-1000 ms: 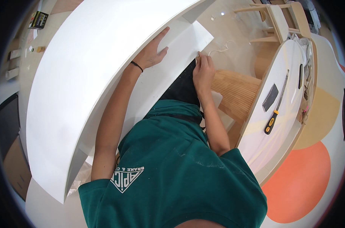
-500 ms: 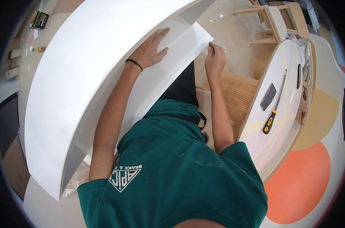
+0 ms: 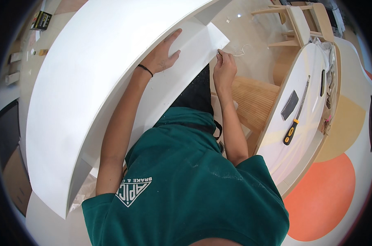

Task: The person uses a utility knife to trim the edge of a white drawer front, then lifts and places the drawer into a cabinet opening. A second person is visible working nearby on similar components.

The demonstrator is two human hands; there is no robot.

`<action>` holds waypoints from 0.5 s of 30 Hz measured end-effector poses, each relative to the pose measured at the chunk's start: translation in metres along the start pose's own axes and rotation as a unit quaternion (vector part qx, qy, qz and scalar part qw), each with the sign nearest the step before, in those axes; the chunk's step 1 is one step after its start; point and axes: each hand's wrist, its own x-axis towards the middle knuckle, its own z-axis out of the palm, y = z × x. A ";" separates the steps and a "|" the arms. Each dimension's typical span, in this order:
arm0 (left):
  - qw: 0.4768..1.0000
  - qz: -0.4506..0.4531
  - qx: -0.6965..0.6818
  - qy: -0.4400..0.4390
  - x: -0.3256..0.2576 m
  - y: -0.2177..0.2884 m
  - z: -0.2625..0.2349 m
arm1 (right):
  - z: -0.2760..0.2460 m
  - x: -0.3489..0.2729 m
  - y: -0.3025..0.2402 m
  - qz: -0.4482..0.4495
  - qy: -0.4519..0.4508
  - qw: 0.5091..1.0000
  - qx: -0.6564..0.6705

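Observation:
A large white curved piece (image 3: pixel 67 94) with a straight white board (image 3: pixel 182 63) along its inner side lies across my front. My left hand (image 3: pixel 161 55) rests flat on the inside of it, fingers spread and thumb apart, a black band round the wrist. At the board's right-hand edge, close to its far corner, my right hand (image 3: pixel 224 69) is closed with fingertips pinched together. Whatever they pinch is too small and hidden to name. The fingertips are at or very near the edge.
To the right, a white oval-shaped surface (image 3: pixel 272 143) bears a long file (image 3: pixel 302 98) with a black and yellow handle and a dark grey rectangular sheet (image 3: pixel 289 105). Beyond stands a wooden chair (image 3: pixel 296 24). A ribbed wooden panel (image 3: pixel 255 98) is beside my right forearm. A dark box (image 3: pixel 41 20) lies far left.
My right hand has slid along the board's edge, toward me and to the left, away from the far corner. My left hand stays nearly in place.

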 end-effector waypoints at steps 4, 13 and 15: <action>1.000 -0.003 -0.019 0.002 -0.003 0.002 -0.003 | -0.003 -0.016 -0.016 -0.024 -0.001 1.000 0.001; 0.999 0.012 -0.036 0.007 -0.003 -0.006 0.000 | -0.009 -0.067 -0.046 -0.051 -0.040 0.998 0.009; 0.997 0.027 -0.074 0.012 -0.002 -0.010 0.004 | -0.013 -0.073 -0.046 -0.055 -0.057 0.997 0.012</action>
